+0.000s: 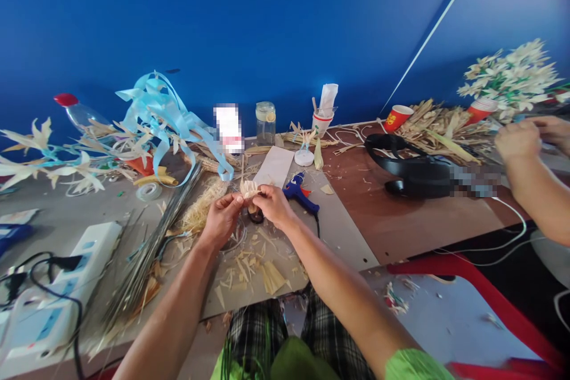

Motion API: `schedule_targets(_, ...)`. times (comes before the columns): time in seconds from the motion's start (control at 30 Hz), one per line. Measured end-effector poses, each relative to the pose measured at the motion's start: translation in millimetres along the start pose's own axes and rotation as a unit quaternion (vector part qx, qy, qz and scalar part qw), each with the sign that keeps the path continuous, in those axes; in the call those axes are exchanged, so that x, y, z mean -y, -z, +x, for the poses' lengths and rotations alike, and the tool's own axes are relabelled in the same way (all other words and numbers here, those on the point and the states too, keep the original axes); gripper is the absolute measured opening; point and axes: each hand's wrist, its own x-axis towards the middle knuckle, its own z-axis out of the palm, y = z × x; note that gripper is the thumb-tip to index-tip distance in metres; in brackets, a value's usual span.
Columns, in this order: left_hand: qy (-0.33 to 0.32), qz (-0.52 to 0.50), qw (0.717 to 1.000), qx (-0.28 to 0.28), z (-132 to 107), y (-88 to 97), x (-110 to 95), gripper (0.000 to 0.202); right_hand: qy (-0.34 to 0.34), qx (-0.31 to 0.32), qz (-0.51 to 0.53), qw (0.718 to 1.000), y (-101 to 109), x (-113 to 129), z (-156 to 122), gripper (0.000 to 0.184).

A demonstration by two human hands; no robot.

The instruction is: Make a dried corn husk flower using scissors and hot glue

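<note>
Over the table's near middle, my left hand [221, 219] and my right hand [275, 205] are close together. Between their fingertips they pinch a small cream-coloured pleated strip of corn husk [250, 189], its ruffled edge facing up. Just below the fingers a dark loop [255, 217] shows, possibly a scissors handle, mostly hidden. A blue glue gun [303, 193] lies right of my right hand. Behind the hands is a pale flat card [275, 165]. Loose husk scraps [271, 276] are scattered in front, and a bundle of thin wires [154, 243] lies to the left.
At left are a white power strip [75, 279], light blue ribbon [155, 110] and husk flowers [33, 151]. A glass jar [266, 124] and paper cup [322, 123] stand by the blue wall. Rightward are a black headset-like device [414, 175] and another person's hand [519, 142].
</note>
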Motion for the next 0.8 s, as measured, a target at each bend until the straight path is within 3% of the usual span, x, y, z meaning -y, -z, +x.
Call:
schedule_targets(0.17,0.002,-0.015,1.0,0.004,0.4,-0.6,-3.5,0.021,-0.03,-0.013,0.025,0.999,-0.6,5.1,-1.0,0.007)
schedule_targets(0.43,0.024,-0.112,0.993,0.043,-2.9,-0.3,-9.0,0.018,-0.083,0.108,0.228,0.964,5.3,11.0,-1.1,0.027)
schedule_targets(0.67,0.043,-0.128,0.99,0.035,-2.6,4.7,-7.1,0.017,-0.106,0.118,0.263,0.952,6.3,10.2,-0.5,0.03)
schedule_targets(0.8,0.056,-0.094,0.993,0.037,-2.2,6.8,-7.6,0.016,-0.095,0.07,0.233,0.965,6.5,9.0,1.9,0.026)
